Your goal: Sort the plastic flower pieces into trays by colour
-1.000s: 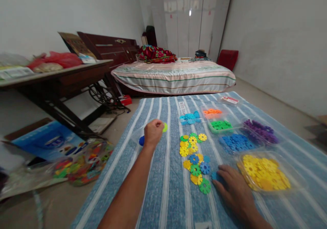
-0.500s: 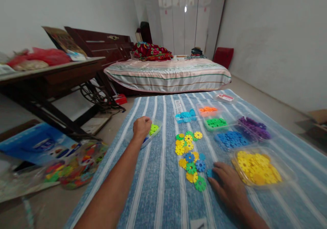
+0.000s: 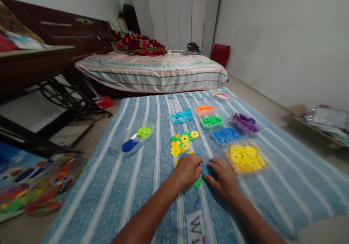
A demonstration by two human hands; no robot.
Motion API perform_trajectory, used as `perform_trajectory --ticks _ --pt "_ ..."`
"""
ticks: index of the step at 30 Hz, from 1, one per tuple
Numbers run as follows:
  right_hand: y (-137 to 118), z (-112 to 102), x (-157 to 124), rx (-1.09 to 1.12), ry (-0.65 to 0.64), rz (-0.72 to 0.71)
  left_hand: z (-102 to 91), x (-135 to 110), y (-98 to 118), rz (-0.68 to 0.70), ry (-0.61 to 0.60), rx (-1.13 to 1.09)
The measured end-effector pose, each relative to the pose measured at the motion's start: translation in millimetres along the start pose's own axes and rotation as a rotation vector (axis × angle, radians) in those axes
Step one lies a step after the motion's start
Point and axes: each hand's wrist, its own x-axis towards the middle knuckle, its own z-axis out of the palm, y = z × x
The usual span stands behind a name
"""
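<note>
My left hand (image 3: 188,169) is closed over the loose pile of flower-shaped plastic discs, fingertips pressed together by a blue one; what they pinch is hidden. Close by, my right hand (image 3: 223,175) has its thumb and fingers around a blue disc (image 3: 206,170) low over the cloth. Yellow discs (image 3: 184,138) and a few green ones make up the visible part of the pile, and one green disc (image 3: 197,182) pokes out beneath my left hand. To the left sits a clear tray (image 3: 141,141) with lime-green discs (image 3: 143,132) and dark blue discs (image 3: 129,145).
Clear containers on the right hold yellow discs (image 3: 247,157), blue discs (image 3: 225,135), purple discs (image 3: 245,122), green discs (image 3: 212,121) and orange discs (image 3: 204,108). Light-blue discs (image 3: 181,116) are further back. A striped cloth (image 3: 147,196) covers the table; beyond stands a bed (image 3: 155,77).
My left hand has moved from the clear tray at the left to the loose pile, next to my right hand. The view has turned to the right.
</note>
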Motion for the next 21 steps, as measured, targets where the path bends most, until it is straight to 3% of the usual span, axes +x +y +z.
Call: perform_trajectory --ticks 8,21 --pt "-3.5 -0.3 -2.9 -0.063 0.020 0.003 13.5 4.9 22.1 -0.046 -0.121 0.198" --pt "5.3 1.0 -4.0 0.018 0.003 -0.022 12.6 12.6 19.4 -0.018 -0.149 0.176"
